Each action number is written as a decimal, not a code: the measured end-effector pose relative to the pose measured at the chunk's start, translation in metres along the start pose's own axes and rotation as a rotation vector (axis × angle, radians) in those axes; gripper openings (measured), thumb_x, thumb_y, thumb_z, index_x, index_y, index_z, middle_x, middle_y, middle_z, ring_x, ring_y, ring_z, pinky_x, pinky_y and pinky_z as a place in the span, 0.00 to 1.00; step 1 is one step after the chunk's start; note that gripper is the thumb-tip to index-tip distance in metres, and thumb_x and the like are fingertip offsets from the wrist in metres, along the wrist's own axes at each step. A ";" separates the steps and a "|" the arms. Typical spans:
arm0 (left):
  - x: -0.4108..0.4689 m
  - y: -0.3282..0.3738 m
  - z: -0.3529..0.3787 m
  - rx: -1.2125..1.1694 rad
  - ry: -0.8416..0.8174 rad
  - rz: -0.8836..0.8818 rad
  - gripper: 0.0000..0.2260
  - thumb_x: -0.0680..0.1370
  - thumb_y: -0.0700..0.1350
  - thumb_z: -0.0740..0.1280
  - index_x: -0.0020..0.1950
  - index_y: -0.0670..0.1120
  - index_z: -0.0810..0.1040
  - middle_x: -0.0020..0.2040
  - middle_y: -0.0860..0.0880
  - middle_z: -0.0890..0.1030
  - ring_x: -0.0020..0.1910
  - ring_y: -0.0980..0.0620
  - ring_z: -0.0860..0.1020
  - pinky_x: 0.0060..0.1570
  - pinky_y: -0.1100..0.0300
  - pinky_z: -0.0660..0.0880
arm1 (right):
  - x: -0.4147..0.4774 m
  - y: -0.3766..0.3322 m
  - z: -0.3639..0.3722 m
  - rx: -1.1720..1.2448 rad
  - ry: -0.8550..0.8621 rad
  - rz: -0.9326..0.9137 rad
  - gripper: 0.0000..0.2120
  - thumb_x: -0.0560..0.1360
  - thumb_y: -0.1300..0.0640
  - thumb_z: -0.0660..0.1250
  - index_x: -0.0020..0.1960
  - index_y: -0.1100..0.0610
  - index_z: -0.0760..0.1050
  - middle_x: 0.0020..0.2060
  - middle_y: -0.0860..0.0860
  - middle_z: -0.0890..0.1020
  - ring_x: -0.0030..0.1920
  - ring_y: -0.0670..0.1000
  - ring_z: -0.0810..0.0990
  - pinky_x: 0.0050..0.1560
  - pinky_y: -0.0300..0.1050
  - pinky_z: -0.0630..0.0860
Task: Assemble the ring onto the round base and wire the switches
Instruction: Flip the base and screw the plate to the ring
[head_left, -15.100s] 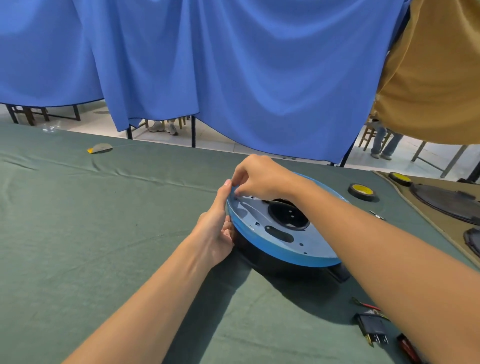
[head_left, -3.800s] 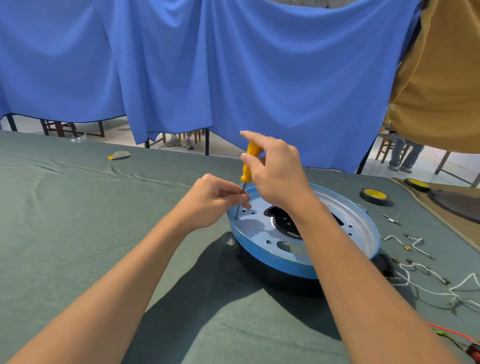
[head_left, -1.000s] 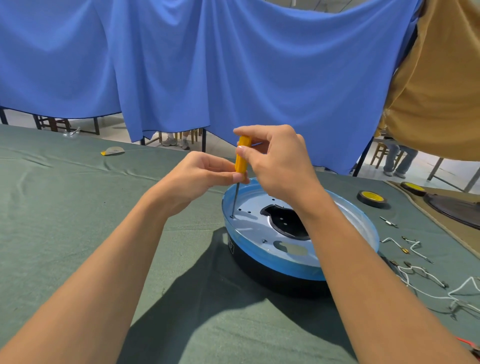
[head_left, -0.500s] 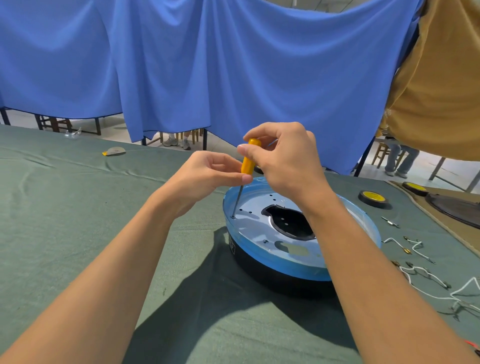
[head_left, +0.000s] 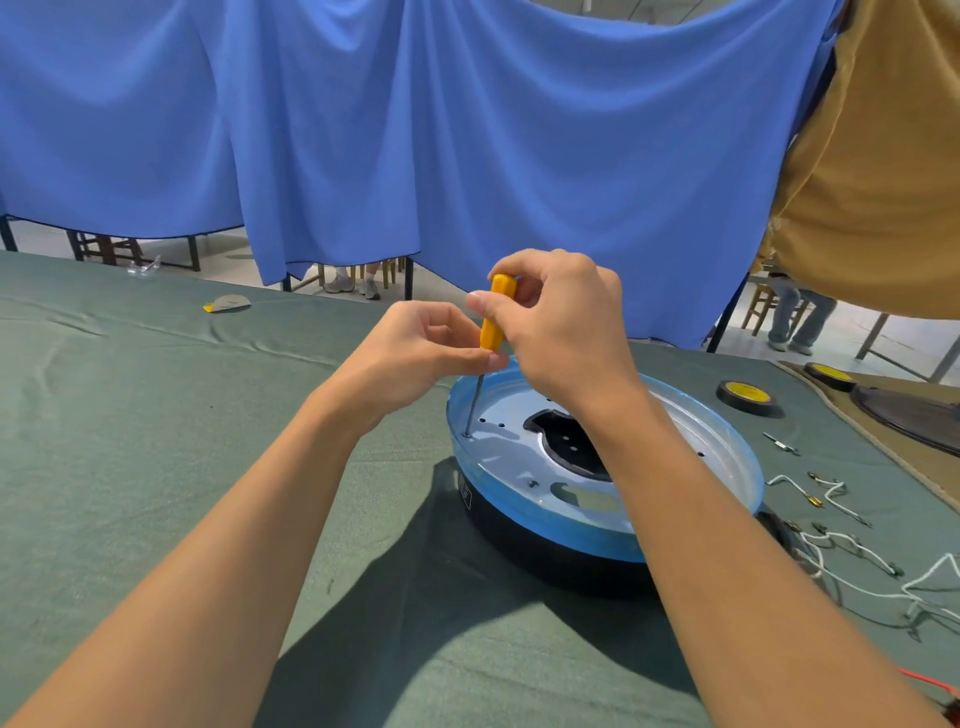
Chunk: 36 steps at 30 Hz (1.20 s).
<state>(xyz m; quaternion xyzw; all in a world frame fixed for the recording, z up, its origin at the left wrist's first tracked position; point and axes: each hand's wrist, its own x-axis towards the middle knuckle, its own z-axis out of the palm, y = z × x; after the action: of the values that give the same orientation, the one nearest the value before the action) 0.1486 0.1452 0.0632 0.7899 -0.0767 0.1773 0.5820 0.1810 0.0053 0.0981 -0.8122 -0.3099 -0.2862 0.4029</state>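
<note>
Ring fastening is in hand: with the ring (head_left: 498, 460) seated on the base (head_left: 519, 543) right of centre, the right hand (head_left: 563, 332) pinches the screwdriver (head_left: 491, 332) handle, the left hand (head_left: 415, 358) pinches its lower end, and the tip sits in a left-edge hole, so the next move calls for turning under straight downward pressure.

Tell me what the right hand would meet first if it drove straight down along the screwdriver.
The blue ring, at a hole near its left rim: the screwdriver in the right hand seems to touch there. Whether a screw sits there, I cannot tell.
</note>
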 end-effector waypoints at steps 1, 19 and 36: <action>0.000 -0.001 0.001 -0.003 0.018 0.002 0.15 0.61 0.49 0.76 0.41 0.42 0.82 0.42 0.44 0.85 0.43 0.50 0.82 0.60 0.45 0.75 | 0.001 0.000 -0.001 -0.009 -0.025 -0.009 0.06 0.74 0.51 0.71 0.45 0.54 0.81 0.37 0.50 0.80 0.42 0.52 0.77 0.47 0.46 0.73; -0.002 0.001 -0.004 -0.003 -0.106 -0.014 0.12 0.64 0.52 0.74 0.43 0.48 0.87 0.45 0.46 0.86 0.46 0.54 0.82 0.59 0.52 0.74 | 0.002 -0.004 -0.009 0.138 -0.173 0.014 0.11 0.76 0.62 0.66 0.56 0.54 0.82 0.46 0.47 0.84 0.51 0.49 0.81 0.57 0.44 0.76; 0.001 0.002 0.001 0.077 0.001 -0.019 0.06 0.69 0.43 0.76 0.43 0.43 0.85 0.45 0.42 0.86 0.49 0.44 0.83 0.63 0.44 0.75 | 0.001 0.000 -0.007 0.026 -0.121 0.019 0.07 0.74 0.49 0.71 0.50 0.49 0.82 0.39 0.46 0.81 0.47 0.52 0.76 0.48 0.43 0.70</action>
<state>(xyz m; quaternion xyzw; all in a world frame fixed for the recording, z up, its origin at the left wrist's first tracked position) 0.1490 0.1438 0.0653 0.8123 -0.0619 0.1748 0.5529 0.1798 -0.0005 0.1026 -0.8256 -0.3298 -0.2285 0.3967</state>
